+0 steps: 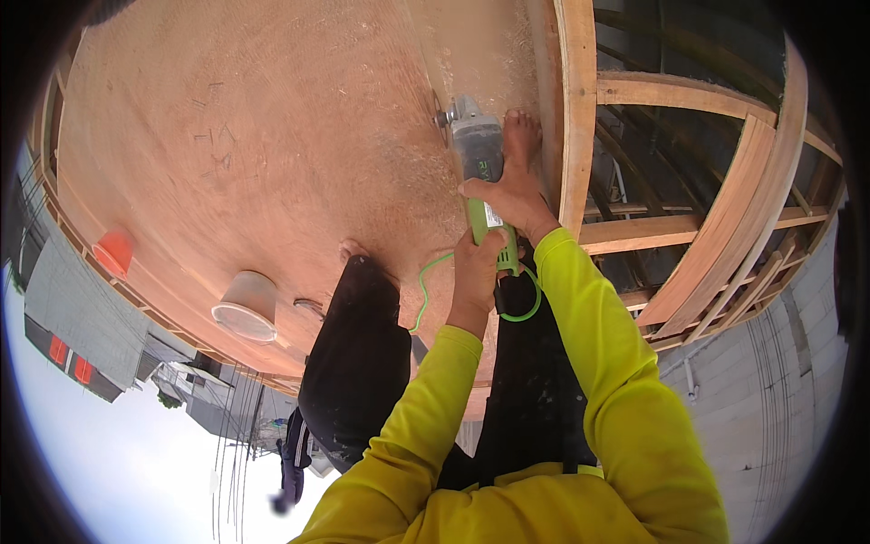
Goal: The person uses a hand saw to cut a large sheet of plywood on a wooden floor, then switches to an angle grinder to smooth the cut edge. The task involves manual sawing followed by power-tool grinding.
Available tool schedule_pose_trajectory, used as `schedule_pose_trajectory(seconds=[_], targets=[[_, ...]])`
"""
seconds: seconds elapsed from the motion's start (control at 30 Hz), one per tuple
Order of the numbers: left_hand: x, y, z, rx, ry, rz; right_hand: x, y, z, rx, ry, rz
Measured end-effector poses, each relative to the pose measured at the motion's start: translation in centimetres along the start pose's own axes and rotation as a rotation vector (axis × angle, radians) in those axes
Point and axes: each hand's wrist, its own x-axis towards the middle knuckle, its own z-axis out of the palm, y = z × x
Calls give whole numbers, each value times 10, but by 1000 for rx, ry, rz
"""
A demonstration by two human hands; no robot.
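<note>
Both my hands are closed around a green and grey angle grinder (478,150). My right hand (515,197) wraps the middle of its body, and my left hand (475,272) grips the rear end. The grinder's disc (440,120) is seen nearly edge-on, close to the plywood surface (299,118); whether it touches is hard to tell. A green cord (423,292) loops from the rear of the tool past my left wrist. My bare right foot (521,136) stands right beside the grinder's head.
To the right, a timber frame (639,234) has open gaps between its beams. A pale bucket (246,304) and an orange bucket (113,252) lie at left. Several small metal-like pieces (217,136) are scattered on the plywood. A person's dark striped clothing (294,453) shows at lower left.
</note>
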Motion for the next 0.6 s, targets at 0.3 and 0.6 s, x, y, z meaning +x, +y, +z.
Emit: schedule_pose_trajectory(seconds=[0.3,0.6], targets=[[15,26,4,91,-53,87,38,25,9,-11,121,-87],[41,54,17,50,-67,203,50,-27,-3,286,-25,-5]])
